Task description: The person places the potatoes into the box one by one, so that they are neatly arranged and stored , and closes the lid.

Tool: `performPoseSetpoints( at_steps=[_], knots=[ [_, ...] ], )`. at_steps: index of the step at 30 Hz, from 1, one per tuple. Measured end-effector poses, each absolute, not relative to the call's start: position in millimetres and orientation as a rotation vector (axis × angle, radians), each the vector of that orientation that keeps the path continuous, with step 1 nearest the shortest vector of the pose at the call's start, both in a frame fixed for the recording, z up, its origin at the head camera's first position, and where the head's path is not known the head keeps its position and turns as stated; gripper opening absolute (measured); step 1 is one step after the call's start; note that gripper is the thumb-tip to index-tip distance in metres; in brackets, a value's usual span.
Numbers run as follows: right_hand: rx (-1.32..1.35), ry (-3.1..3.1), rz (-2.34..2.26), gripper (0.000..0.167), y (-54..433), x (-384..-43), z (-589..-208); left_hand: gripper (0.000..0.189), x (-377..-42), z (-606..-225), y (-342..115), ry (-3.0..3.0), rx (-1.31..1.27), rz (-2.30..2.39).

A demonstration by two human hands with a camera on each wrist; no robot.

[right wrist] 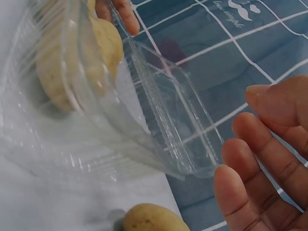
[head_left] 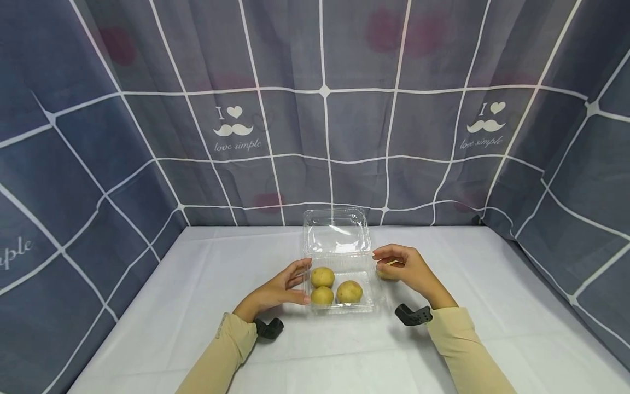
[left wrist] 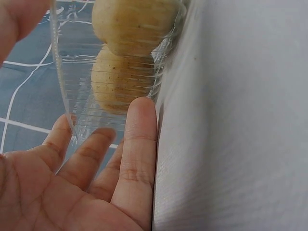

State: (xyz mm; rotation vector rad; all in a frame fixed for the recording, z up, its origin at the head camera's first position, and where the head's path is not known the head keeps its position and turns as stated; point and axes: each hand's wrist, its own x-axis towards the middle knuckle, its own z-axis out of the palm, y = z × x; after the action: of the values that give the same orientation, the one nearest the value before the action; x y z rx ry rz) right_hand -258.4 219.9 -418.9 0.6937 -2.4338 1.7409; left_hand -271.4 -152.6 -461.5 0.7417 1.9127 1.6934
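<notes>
A clear plastic clamshell box (head_left: pixel 344 310) rests on the table with its lid (head_left: pixel 337 232) raised at the back. Inside are a potato (head_left: pixel 322 277) at the far left, another (head_left: pixel 322 296) in front of it and a third (head_left: pixel 349 292) to the right. My left hand (head_left: pixel 283 287) rests fingers and thumb along the box's left side; the left wrist view shows fairly straight fingers (left wrist: pixel 139 130) at the ribbed wall. My right hand (head_left: pixel 404 268) hovers by the right side, fingers apart, holding nothing. Below it lies a loose potato (right wrist: pixel 154 220), partly hidden in the head view.
White cloth covers the table (head_left: pixel 266 355). A dark checked curtain (head_left: pixel 354 126) with white lines hangs behind it and along both sides. Each wrist carries a black strap-on device, the left one (head_left: pixel 269 329) and the right one (head_left: pixel 412 315).
</notes>
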Motion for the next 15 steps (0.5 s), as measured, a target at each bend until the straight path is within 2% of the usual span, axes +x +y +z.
performPoseSetpoints(
  at_steps=[15],
  knots=[
    [0.623,-2.41,1.716,0.029,235.3,-261.4,-422.1,0.103,-270.2,-461.8,-151.3,1.923,0.729,1.688]
  ],
)
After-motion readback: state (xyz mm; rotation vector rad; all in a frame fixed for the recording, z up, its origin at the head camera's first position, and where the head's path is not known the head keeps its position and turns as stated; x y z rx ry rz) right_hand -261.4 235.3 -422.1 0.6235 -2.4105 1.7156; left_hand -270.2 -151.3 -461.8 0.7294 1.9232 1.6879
